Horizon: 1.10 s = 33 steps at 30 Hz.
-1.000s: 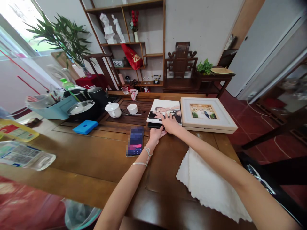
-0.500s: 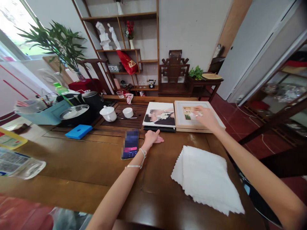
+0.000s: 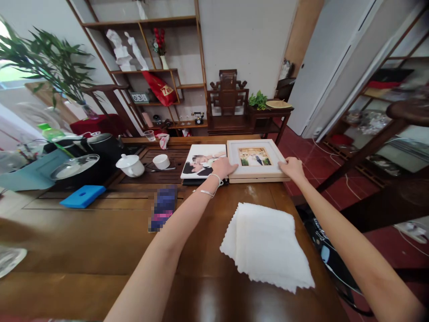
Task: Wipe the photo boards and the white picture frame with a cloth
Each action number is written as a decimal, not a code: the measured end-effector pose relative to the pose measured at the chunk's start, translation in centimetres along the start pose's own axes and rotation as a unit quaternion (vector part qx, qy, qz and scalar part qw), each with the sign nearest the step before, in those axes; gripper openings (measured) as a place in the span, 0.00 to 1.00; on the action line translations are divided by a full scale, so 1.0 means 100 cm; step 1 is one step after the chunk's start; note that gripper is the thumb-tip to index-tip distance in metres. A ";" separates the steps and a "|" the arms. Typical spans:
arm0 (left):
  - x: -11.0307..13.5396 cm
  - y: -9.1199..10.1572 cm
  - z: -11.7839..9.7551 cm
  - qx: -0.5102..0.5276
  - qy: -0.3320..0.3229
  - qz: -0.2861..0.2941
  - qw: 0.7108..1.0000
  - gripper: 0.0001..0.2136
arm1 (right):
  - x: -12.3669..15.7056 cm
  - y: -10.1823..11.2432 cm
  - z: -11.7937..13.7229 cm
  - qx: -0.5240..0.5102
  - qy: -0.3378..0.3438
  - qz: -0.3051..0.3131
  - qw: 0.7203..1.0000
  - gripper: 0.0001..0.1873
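Observation:
A light wooden picture frame point(image 3: 278, 154) with a wide white mat and a small wedding photo lies face up on another pale frame point(image 3: 258, 180) at the table's far right. My left hand point(image 3: 224, 168) has its thumb on the top frame's near left corner and lies partly over a photo album point(image 3: 197, 156). At the near right corner, my right hand point(image 3: 292, 169) pinches the same frame, thumb on top; the fingers underneath are hidden. Closer to me, a folded white cloth point(image 3: 268, 246) with scalloped edges rests on the table.
A phone point(image 3: 164, 208) lies left of my left forearm. Beyond it are a blue sponge-like block point(image 3: 82, 197), a white lidded teapot point(image 3: 130, 166), a white cup point(image 3: 161, 161) and a black pan point(image 3: 75, 170) with a glass lid. A dark chair point(image 3: 395, 179) stands at the right.
My left hand has moved from the table before the album to the top frame's left corner. My right hand has gone from over the photo to its right corner. The view has swung right.

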<state>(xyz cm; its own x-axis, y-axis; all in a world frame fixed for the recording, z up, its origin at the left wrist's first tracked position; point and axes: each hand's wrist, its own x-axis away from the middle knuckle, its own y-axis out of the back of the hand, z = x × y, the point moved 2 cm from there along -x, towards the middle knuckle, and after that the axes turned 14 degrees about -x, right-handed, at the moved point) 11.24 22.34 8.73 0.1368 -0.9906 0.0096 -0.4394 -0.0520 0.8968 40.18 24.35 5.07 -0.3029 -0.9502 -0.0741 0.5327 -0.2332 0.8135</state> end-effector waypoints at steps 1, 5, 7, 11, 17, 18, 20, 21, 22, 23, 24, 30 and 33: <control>-0.003 -0.002 -0.003 -0.021 -0.003 0.004 1.000 0.14 | 0.000 -0.001 -0.001 0.001 0.002 -0.002 1.000 0.19; -0.006 -0.004 -0.006 -0.091 -0.023 0.016 0.995 0.15 | 0.002 0.001 0.000 0.002 0.029 -0.015 0.999 0.19; -0.004 -0.002 -0.007 -0.112 -0.033 0.016 0.993 0.14 | 0.004 0.003 0.003 0.001 0.049 -0.024 0.999 0.19; 0.003 0.006 -0.013 -0.114 -0.047 -0.003 0.992 0.14 | 0.009 0.017 0.011 -0.007 0.090 -0.055 0.994 0.14; 0.022 0.026 -0.011 -0.026 -0.061 -0.048 0.997 0.13 | 0.028 0.058 0.030 -0.022 0.159 -0.130 0.978 0.13; 0.027 0.028 -0.008 0.001 -0.062 -0.052 0.997 0.13 | 0.033 0.066 0.033 -0.022 0.170 -0.141 0.975 0.14; 0.040 0.031 -0.003 0.058 -0.064 -0.058 0.995 0.15 | 0.048 0.079 0.040 -0.040 0.200 -0.173 0.964 0.15; 0.047 0.032 -0.001 0.094 -0.066 -0.062 0.991 0.16 | 0.057 0.086 0.045 -0.062 0.219 -0.192 0.955 0.15; 0.056 0.032 0.001 0.145 -0.069 -0.066 0.985 0.16 | 0.066 0.091 0.049 -0.094 0.241 -0.209 0.943 0.14; 0.065 0.034 0.003 0.208 -0.074 -0.070 0.973 0.16 | 0.076 0.096 0.054 -0.129 0.263 -0.223 0.930 0.14; 0.075 0.035 0.006 0.317 -0.073 -0.073 0.943 0.16 | 0.086 0.100 0.059 -0.160 0.281 -0.232 0.917 0.14; 0.146 0.061 0.044 0.553 -0.064 -0.133 0.820 0.16 | 0.145 0.100 0.062 -0.337 0.289 -0.108 0.889 0.23; 0.183 0.080 0.074 0.530 -0.045 -0.169 0.830 0.18 | 0.168 0.083 0.023 -0.354 0.169 0.005 0.920 0.30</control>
<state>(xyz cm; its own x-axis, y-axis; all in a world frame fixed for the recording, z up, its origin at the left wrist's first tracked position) 3.65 2.84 12.85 0.3652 -0.8999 -0.2386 -0.9300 -0.3639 -0.0508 37.69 6.90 11.88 -0.0950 -0.9352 -0.3412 0.9518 -0.1857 0.2440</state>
